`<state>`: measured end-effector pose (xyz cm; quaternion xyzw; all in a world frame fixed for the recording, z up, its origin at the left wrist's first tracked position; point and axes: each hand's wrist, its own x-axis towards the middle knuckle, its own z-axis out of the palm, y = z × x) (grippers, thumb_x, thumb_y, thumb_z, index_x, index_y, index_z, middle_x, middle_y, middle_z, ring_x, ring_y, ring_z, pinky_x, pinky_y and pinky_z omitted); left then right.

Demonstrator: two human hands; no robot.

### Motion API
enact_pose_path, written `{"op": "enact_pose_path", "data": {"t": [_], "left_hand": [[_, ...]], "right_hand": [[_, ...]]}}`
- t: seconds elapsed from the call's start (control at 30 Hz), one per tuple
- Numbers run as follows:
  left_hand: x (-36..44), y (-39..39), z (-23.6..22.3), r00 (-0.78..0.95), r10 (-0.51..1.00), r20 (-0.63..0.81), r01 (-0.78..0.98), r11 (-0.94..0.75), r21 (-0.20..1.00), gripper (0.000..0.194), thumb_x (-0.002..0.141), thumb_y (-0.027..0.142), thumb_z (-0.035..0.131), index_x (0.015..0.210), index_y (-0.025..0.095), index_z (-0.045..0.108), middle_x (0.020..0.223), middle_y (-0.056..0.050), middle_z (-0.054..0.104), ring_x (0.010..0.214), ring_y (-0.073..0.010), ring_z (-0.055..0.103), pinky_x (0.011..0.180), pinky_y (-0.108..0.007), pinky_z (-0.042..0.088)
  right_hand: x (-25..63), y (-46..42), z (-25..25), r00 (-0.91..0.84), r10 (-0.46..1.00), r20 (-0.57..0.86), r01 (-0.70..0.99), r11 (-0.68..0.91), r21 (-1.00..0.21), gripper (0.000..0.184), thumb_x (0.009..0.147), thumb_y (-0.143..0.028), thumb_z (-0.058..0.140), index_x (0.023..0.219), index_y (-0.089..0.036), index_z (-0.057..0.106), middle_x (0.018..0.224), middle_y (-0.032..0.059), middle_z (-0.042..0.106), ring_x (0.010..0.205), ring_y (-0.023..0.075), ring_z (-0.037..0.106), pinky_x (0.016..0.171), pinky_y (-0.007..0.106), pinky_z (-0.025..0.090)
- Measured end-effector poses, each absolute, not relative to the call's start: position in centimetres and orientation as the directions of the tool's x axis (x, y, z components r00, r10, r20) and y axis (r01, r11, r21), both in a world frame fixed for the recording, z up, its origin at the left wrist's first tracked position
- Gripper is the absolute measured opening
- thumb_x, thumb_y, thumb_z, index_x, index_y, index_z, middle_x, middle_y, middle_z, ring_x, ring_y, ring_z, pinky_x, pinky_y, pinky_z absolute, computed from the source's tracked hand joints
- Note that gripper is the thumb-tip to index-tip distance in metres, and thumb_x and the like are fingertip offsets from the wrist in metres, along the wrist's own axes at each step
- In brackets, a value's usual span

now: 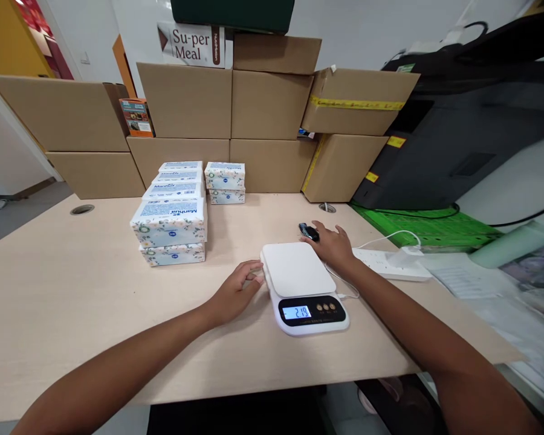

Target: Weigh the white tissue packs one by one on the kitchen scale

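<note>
The left hand [234,295] reaches in from 8 o'clock, half open, holding nothing, fingertips at the white scale's [299,270] 9 o'clock edge; the right hand [332,246], from 4 o'clock, bends its fingers by a dark watch-like object [310,232] at the scale's 12 o'clock; whether it grips, I cannot tell.

The left hand [233,295] and right hand [333,244] are bare and slim-fingered, nail detail too small to make out. The left forearm [131,357] and right forearm [403,320] are bare too, narrow at the wrist, smoothly widening. Plain black cloth [236,418] shows low between them.
</note>
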<state>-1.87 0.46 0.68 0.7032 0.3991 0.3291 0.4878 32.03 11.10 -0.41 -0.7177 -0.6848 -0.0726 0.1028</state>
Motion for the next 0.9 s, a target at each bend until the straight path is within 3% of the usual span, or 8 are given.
{"op": "enact_pose_path", "data": {"t": [0.1, 0.4, 0.7, 0.9], "left_hand": [[-1.8, 0.4, 0.7, 0.471, 0.880, 0.065, 0.240, -0.199, 0.950, 0.058, 0.107, 0.062, 0.059, 0.151, 0.026, 0.058, 0.165, -0.013, 0.057, 0.138, -0.0284, 0.066, 0.130, -0.050, 0.049], [-1.8, 0.3, 0.9, 0.484, 0.873, 0.060, 0.240, -0.198, 0.950, 0.052, 0.109, 0.058, 0.056, 0.150, 0.026, 0.058, 0.166, -0.012, 0.056, 0.140, -0.0280, 0.066, 0.129, -0.050, 0.049], [-1.7, 0.1, 1.4, 0.487, 0.873, 0.034, 0.260, -0.182, 0.948, 0.049, 0.111, 0.052, 0.053, 0.152, 0.024, 0.055, 0.169, -0.013, 0.053, 0.143, -0.0275, 0.064, 0.131, -0.048, 0.047], [-1.7, 0.2, 1.2, 0.478, 0.878, 0.041, 0.255, -0.183, 0.949, 0.051, 0.109, 0.052, 0.054, 0.151, 0.024, 0.056, 0.169, -0.014, 0.053, 0.143, -0.0282, 0.064, 0.131, -0.049, 0.047]], "right_hand": [[31.9, 11.0, -0.4, 0.062, 0.966, 0.250, 0.998, -0.054, -0.041, 0.063, 0.108, -0.055, 0.049, 0.155, -0.013, 0.054, 0.118, 0.0208, 0.086, 0.122, 0.0345, 0.079, 0.129, 0.053, 0.031], [31.6, 10.7, -0.5, 0.050, 0.959, 0.278, 0.998, -0.040, -0.042, 0.050, 0.109, -0.046, 0.050, 0.148, -0.018, 0.064, 0.124, 0.0170, 0.085, 0.119, 0.0339, 0.079, 0.130, 0.052, 0.030], [31.5, 12.1, -1.3, 0.059, 0.947, 0.315, 0.997, -0.044, -0.056, 0.049, 0.108, -0.043, 0.052, 0.148, -0.018, 0.065, 0.126, 0.0160, 0.084, 0.119, 0.0330, 0.077, 0.127, 0.052, 0.031], [31.7, 12.6, -1.4, 0.040, 0.953, 0.301, 0.998, -0.025, -0.052, 0.043, 0.108, -0.045, 0.050, 0.135, -0.019, 0.072, 0.124, 0.0156, 0.084, 0.118, 0.0324, 0.077, 0.128, 0.053, 0.027]]}}
